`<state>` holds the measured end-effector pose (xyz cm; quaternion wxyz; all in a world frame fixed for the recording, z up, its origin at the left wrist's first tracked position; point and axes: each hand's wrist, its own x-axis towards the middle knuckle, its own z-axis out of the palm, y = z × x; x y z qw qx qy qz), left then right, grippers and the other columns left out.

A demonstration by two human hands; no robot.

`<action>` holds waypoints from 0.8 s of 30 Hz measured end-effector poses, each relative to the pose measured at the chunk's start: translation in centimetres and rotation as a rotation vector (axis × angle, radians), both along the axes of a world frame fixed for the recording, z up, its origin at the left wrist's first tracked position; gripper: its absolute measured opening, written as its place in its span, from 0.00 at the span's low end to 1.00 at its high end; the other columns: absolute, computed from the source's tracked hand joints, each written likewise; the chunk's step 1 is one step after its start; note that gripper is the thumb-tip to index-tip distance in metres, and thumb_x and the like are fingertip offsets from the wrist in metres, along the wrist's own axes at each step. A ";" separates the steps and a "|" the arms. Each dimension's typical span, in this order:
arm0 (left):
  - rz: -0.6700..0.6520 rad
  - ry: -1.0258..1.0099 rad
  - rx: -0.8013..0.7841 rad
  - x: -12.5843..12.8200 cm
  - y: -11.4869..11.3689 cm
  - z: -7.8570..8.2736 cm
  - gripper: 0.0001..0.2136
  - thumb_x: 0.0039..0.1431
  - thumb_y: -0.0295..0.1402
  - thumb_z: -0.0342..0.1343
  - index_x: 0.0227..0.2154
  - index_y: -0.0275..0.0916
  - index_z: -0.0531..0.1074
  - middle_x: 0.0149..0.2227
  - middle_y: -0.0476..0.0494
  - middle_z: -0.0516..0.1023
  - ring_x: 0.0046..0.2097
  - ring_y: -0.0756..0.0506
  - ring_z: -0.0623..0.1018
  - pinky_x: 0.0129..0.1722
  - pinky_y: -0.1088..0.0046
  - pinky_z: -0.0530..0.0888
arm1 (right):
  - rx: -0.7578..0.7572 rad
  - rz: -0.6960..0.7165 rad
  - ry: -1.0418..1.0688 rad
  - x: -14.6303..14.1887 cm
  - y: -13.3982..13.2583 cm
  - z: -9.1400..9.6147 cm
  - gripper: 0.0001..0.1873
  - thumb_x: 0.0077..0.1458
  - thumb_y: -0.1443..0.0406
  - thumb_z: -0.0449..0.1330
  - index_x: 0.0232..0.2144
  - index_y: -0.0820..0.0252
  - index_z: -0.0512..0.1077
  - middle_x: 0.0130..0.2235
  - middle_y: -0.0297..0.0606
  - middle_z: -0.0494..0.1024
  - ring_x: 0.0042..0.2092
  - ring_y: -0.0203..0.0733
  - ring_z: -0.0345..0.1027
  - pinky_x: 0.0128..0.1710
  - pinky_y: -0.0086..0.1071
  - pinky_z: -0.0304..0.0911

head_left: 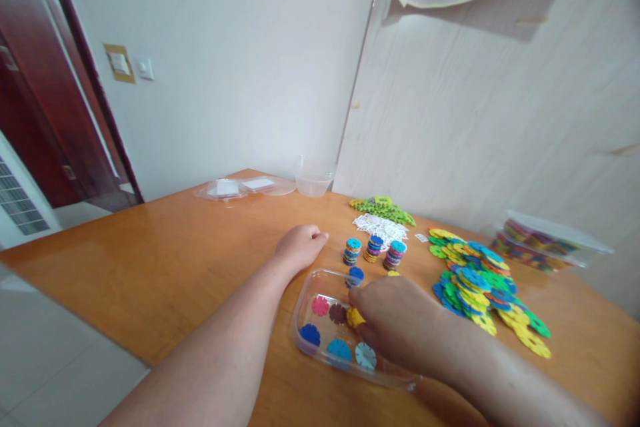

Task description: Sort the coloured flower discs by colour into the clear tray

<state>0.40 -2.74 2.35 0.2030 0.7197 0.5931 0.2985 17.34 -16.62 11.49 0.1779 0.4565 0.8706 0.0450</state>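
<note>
My left hand (300,246) rests on the wooden table (165,260) with its fingers curled into a loose fist, just beyond the far left corner of a clear plastic tray (302,307). Inside the tray lie several flat snowflake discs: pink (320,305), brown, blue (309,334) and light blue ones. My right hand (400,320) reaches over the tray with fingers closed around a yellow disc (355,317). Three short stacks of discs (374,250) stand just beyond the tray.
A big loose pile of coloured discs (480,287) lies to the right, with a green pile (383,208) and white pieces (379,225) behind. A lidded box of discs (545,243) sits far right. Clear lids (245,187) and a cup (313,179) stand by the wall.
</note>
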 end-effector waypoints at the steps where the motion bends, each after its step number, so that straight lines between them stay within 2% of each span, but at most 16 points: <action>1: 0.001 -0.002 0.003 0.0 0.0 0.0 0.18 0.58 0.48 0.48 0.25 0.39 0.74 0.26 0.45 0.77 0.28 0.48 0.71 0.26 0.74 0.58 | -0.008 -0.004 -0.004 -0.1 0.0 0.1 0.13 0.50 0.66 0.61 0.40 0.62 0.77 0.34 0.49 0.81 0.33 0.55 0.76 0.30 0.38 0.67; 10: 0.005 -0.006 -0.013 0.0 -0.1 0.2 0.18 0.58 0.48 0.49 0.26 0.39 0.74 0.27 0.45 0.78 0.28 0.48 0.72 0.26 0.74 0.58 | -0.027 -0.008 -0.002 0.1 -0.1 0.4 0.14 0.50 0.68 0.59 0.41 0.62 0.76 0.36 0.49 0.81 0.36 0.53 0.76 0.31 0.37 0.66; 15: 0.009 -0.001 -0.013 0.0 -0.1 0.2 0.18 0.58 0.48 0.48 0.26 0.40 0.74 0.27 0.45 0.78 0.28 0.48 0.72 0.26 0.74 0.57 | 0.009 -0.055 0.028 0.0 -0.1 0.8 0.14 0.52 0.68 0.57 0.41 0.60 0.76 0.36 0.47 0.81 0.36 0.52 0.76 0.31 0.36 0.65; 19: 0.009 0.004 0.000 0.0 -0.1 0.2 0.18 0.58 0.48 0.48 0.25 0.40 0.74 0.27 0.46 0.78 0.28 0.48 0.72 0.26 0.74 0.57 | -0.012 -0.018 0.073 -0.1 -0.2 0.9 0.15 0.53 0.67 0.56 0.43 0.57 0.76 0.36 0.44 0.81 0.36 0.51 0.76 0.30 0.34 0.63; 24: 0.013 -0.005 -0.001 0.0 0.0 0.1 0.18 0.57 0.48 0.49 0.25 0.39 0.73 0.27 0.45 0.77 0.28 0.48 0.71 0.26 0.74 0.58 | 0.062 -0.079 0.176 1.6 0.2 1.5 0.12 0.56 0.64 0.54 0.38 0.58 0.76 0.34 0.42 0.80 0.36 0.47 0.74 0.30 0.33 0.58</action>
